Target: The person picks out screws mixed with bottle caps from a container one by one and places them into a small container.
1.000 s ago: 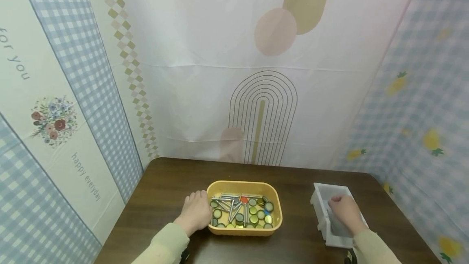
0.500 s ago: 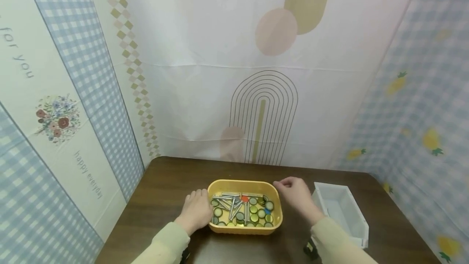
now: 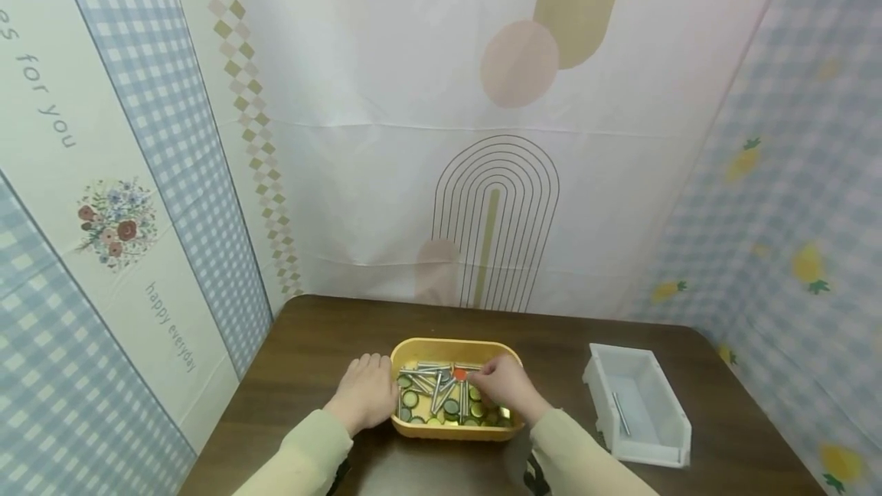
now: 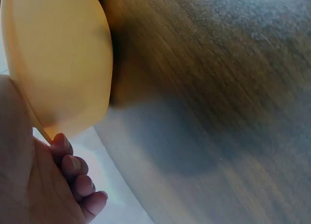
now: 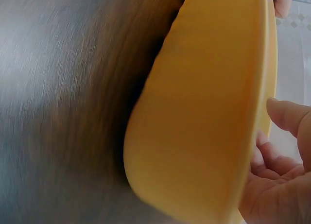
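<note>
A yellow plastic basin [image 3: 458,433] on the table holds several long silver bolts [image 3: 437,393], gold and green bottle caps [image 3: 410,399], and a red cap [image 3: 460,375]. My left hand [image 3: 365,393] grips its left rim, fingers bent over the edge; in the left wrist view its curled fingertips [image 4: 73,164] show beside the rim. Over the right part of the contents reaches my right hand [image 3: 506,385], fingertips close to the red cap. The right wrist view shows its thumb [image 5: 286,114] apart from the bent fingers, the basin wall hiding the fingertips.
A white plastic bin [image 3: 651,454] stands to the right on the brown wooden table [image 3: 331,327], with one thin silver bolt [image 3: 621,413] lying in it. Patterned cloth hangings [image 3: 386,197] close off the back and both sides.
My right hand has moved left from the white bin, across the basin's right rim, to above the bolts and caps. A bolt now shows in the bin. My left hand stays at the rim.
</note>
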Demonstrator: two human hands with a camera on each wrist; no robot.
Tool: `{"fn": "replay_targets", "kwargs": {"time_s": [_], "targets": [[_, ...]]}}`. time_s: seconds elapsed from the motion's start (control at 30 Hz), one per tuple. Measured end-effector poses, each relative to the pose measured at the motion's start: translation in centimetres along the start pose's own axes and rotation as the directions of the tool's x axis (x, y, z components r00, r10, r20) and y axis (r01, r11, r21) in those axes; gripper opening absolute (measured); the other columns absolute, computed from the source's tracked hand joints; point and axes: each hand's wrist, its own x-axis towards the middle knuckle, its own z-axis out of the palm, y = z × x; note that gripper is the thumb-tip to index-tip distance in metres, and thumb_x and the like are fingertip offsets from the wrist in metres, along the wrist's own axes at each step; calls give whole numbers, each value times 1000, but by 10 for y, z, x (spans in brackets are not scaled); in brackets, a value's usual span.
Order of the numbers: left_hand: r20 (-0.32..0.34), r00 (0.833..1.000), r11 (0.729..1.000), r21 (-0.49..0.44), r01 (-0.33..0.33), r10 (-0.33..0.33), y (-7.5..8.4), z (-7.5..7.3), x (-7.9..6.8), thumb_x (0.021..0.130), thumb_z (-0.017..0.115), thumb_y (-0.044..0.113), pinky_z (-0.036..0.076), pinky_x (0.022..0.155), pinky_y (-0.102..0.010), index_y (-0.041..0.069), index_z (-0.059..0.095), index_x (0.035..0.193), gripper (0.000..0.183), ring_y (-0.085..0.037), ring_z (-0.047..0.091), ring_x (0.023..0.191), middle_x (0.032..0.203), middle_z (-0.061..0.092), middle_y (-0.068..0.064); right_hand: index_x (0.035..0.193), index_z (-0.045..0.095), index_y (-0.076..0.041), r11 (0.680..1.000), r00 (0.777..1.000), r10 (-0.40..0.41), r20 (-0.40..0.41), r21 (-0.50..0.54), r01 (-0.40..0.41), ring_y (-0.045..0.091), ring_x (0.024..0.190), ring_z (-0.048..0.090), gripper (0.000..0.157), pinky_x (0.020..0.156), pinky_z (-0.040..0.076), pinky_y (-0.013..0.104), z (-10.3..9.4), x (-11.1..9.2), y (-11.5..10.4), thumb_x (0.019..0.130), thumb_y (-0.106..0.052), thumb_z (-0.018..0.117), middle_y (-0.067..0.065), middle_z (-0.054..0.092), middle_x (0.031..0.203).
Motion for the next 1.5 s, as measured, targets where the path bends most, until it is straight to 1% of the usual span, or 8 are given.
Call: {"fn": "replay_targets", "kwargs": {"time_s": [0.13, 0.33, 0.53, 0.8, 0.93, 1.17, 1.4, 1.5], "targets": [[-9, 1000, 1000, 2, -4, 4, -1, 5, 0, 91, 53, 24, 37, 81, -46, -2, 54, 100, 27, -28, 46, 86, 88, 49, -11, 47, 39, -17, 999, 999, 31, 27, 24, -31, 11, 39, 35, 51, 49, 38, 28, 11, 4, 2, 90, -19, 67, -3, 41, 42], [-11, 1000, 1000, 4, -5, 5, -6, 11, 2, 92, 51, 24, 37, 81, -45, 0, 54, 101, 26, -27, 45, 86, 88, 48, -9, 46, 44, -16, 993, 998, 46, -35, -107, -49, 10, 36, 38, 44, 38, 31, 26, 22, 9, 4, 83, -11, 67, -1, 46, 41], [-1, 1000, 1000, -6, -3, 3, -1, 6, 1, 92, 52, 24, 37, 80, -44, 0, 54, 100, 25, -26, 45, 86, 88, 48, -8, 48, 55, -9, 973, 993, 45, -112, -220, -69, 12, 35, 44, 29, 38, 37, 27, 29, 11, 6, 76, -4, 64, -4, 46, 39], [-28, 1000, 1000, -4, -11, 11, 2, 3, -1, 92, 52, 22, 37, 78, -45, 0, 52, 96, 23, -28, 46, 86, 86, 47, -9, 52, 48, -14, 929, 984, 5, -180, -363, -71, 12, 41, 43, 31, 40, 36, 26, 38, 10, -1, 74, -8, 68, -3, 44, 47], [-32, 999, 1000, -15, -16, 15, 0, 2, -2, 91, 53, 21, 37, 78, -45, 0, 52, 95, 21, -27, 46, 85, 85, 47, -9, 52, 50, -12, 919, 985, 15, -175, -386, -82, 14, 43, 45, 29, 41, 36, 27, 39, 12, -2, 75, -8, 69, -1, 47, 49], [33, 999, 1000, -18, -8, 8, -4, -1, -1, 95, 47, 26, 38, 86, -46, -1, 56, 104, 30, -28, 49, 92, 93, 53, -10, 53, 46, -13, 900, 983, 28, -181, -424, -104, 16, 48, 43, 33, 44, 36, 29, 41, 14, -1, 76, -11, 70, 3, 49, 57], [4, 1000, 1000, 0, -26, 26, -8, 6, -1, 95, 45, 28, 38, 87, -48, -3, 57, 105, 34, -31, 50, 95, 96, 55, -13, 53, 49, -11, 895, 980, 38, -194, -430, -120, 18, 52, 48, 28, 49, 40, 31, 43, 16, -3, 72, -4, 68, 6, 52, 63], [15, 1000, 1000, 11, -21, 21, -8, 8, 0, 95, 45, 29, 37, 89, -48, -2, 57, 106, 35, -32, 50, 97, 97, 55, -13, 54, 52, -9, 894, 979, 46, -197, -428, -128, 19, 54, 49, 26, 51, 41, 32, 43, 17, -2, 71, -4, 70, 6, 53, 64]]}}
